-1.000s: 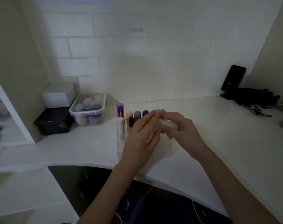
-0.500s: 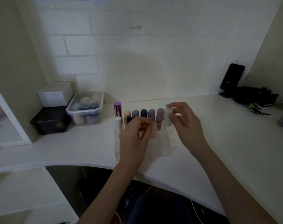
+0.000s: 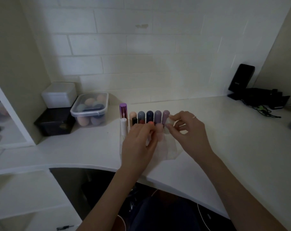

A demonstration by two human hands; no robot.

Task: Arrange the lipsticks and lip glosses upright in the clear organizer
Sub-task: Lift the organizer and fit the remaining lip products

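The clear organizer (image 3: pixel 172 150) stands on the white desk in front of me. Its back row holds a shiny purple tube (image 3: pixel 123 111), then peach, grey, navy and two mauve round-capped lipsticks (image 3: pixel 149 116), all upright. A white tube (image 3: pixel 124 125) and a black tube (image 3: pixel 134 121) stand in front at the left. My right hand (image 3: pixel 189 130) pinches a pale translucent lipstick (image 3: pixel 168 122) upright at the right end of the row, beside the last mauve one. My left hand (image 3: pixel 139 144) rests over the organizer's front with fingers curled near an orange-tipped item (image 3: pixel 150 123); whether it grips anything is hidden.
At the left stand a clear lidded tub of makeup sponges (image 3: pixel 90 110), a white box (image 3: pixel 59 95) and a black box (image 3: pixel 55 121). Black devices with cables (image 3: pixel 257 97) sit at the far right corner. The desk's curved front edge (image 3: pixel 84 165) runs just below my wrists.
My right hand turned the pale lipstick from lying sideways to upright and carried it down to the row's right end. My left hand drew back from it and settled over the organizer's front.
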